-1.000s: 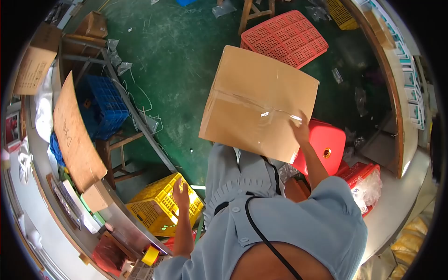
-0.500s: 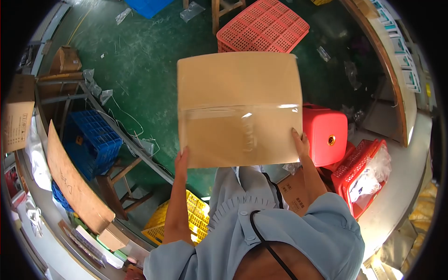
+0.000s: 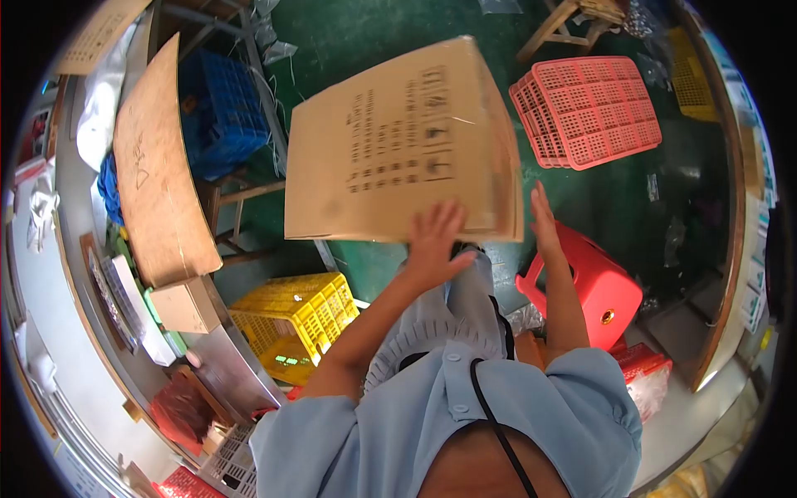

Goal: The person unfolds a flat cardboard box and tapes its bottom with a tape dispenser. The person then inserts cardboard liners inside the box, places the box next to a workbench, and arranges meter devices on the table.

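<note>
A brown cardboard box [image 3: 357,178] with black printing and symbols on one face is in front of my body, turned at an angle. My left hand [image 3: 437,245] lies against the lower part of its printed face, fingers spread and slightly blurred. To the right of the box, my right hand [image 3: 544,220] has its fingers stretched upward, with a small gap between it and the box's side. I cannot tell what bears the box from below, as its underside is hidden.
A red plastic stool [image 3: 594,290] stands at my right. Beyond it a pink crate [image 3: 602,112] lies on the green floor [image 3: 398,33]. At left are a yellow crate [image 3: 295,311], a blue crate [image 3: 224,112] and a curved wooden board [image 3: 158,166].
The box has turned, so a printed face now shows instead of the taped one. My left hand moved from its side onto that face; my right hand came off it. My view shifted.
</note>
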Demonstrator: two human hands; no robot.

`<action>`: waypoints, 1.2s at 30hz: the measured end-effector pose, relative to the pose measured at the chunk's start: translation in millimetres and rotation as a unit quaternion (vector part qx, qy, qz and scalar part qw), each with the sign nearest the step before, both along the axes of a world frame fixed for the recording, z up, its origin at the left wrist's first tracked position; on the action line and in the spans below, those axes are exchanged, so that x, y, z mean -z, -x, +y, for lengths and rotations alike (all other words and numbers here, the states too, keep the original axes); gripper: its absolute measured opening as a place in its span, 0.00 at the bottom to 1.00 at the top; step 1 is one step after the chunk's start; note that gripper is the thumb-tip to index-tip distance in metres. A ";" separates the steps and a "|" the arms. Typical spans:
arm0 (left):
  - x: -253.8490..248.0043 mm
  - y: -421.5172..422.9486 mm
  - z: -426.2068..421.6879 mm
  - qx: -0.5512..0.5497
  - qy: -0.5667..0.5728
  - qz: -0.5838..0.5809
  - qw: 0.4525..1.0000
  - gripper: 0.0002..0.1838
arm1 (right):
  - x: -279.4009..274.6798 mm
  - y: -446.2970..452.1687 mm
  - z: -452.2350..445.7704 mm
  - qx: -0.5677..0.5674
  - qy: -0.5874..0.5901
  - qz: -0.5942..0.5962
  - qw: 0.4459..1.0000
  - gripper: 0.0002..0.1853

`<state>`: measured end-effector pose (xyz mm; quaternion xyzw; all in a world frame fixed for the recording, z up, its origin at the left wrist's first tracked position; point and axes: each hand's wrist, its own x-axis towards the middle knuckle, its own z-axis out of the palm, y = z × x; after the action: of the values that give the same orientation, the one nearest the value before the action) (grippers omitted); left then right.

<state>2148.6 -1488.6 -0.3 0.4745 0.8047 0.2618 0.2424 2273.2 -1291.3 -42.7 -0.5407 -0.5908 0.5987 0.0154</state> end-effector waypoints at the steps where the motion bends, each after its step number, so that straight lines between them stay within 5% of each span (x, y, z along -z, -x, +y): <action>1: 26.8 -12.2 2.7 0.032 0.047 -0.016 0.998 0.38 | -22.0 21.0 -8.5 0.063 0.108 0.085 0.989 0.42; 2: 47.5 -16.6 -1.2 0.021 0.046 -0.019 0.999 0.38 | -4.3 24.2 -10.4 0.053 0.108 0.081 0.989 0.42; 4: 75.0 -25.2 -10.6 0.070 0.081 -0.092 0.990 0.37 | 53.6 18.6 -20.3 -0.159 -0.150 -0.003 0.976 0.44; 7: 83.2 25.7 -41.8 -0.009 0.073 -0.079 0.994 0.36 | 95.1 1.7 -33.7 -0.211 -0.157 -0.056 0.963 0.44; 10: 149.2 92.2 -120.8 -0.238 0.119 0.159 0.951 0.39 | 115.7 -18.5 -41.4 -0.235 -0.143 -0.111 0.955 0.42; 13: 155.9 155.1 -162.9 -0.455 0.284 0.056 0.842 0.50 | 135.9 -40.2 -49.0 -0.187 -0.088 -0.111 0.972 0.41; 15: 185.3 179.6 -183.8 -0.529 0.288 -0.104 0.791 0.57 | 136.5 -47.9 -53.0 -0.169 -0.067 -0.106 0.978 0.41; 17: 223.9 190.4 -188.6 -0.548 0.261 -0.143 0.782 0.60 | 143.6 -61.0 -59.0 -0.157 -0.045 -0.104 0.981 0.40; 22: 252.2 201.0 -186.5 -0.496 0.219 -0.196 0.817 0.49 | 130.6 -71.9 -79.1 -0.181 -0.038 -0.147 0.972 0.41; 23: 271.5 201.0 -201.9 -0.489 0.222 -0.201 0.819 0.37 | 128.4 -77.8 -82.3 -0.184 -0.031 -0.137 0.973 0.41; 25: 169.3 170.4 -160.2 -0.412 0.125 -0.416 0.801 0.24 | 128.1 -80.9 -89.1 -0.153 0.001 -0.081 0.985 0.44; 26: 158.3 153.7 -156.1 -0.362 0.086 -0.451 0.811 0.15 | 119.5 -80.0 -92.3 -0.150 0.001 -0.079 0.985 0.44; 29: 75.6 112.0 -87.7 -0.198 0.128 -0.476 0.847 0.14 | 88.3 -78.1 -97.2 -0.314 -0.128 -0.081 0.937 0.57; 31: 61.9 101.4 -31.2 -0.053 0.012 -0.306 0.950 0.17 | 49.6 -65.1 -94.0 -0.292 -0.162 -0.096 0.938 0.58; 34: -4.3 117.3 62.7 -0.075 -0.021 -0.384 0.920 0.18 | 14.6 -54.0 -76.3 -0.244 -0.268 -0.075 0.929 0.55; 36: -45.5 125.7 112.7 -0.076 -0.027 -0.525 0.847 0.12 | -3.0 -44.1 -59.3 -0.208 -0.274 -0.071 0.936 0.52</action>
<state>2022.9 -1375.9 45.1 0.2097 0.5838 0.5109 0.5951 2317.3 -1350.7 -39.7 -0.4214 -0.8309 0.3633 -0.0039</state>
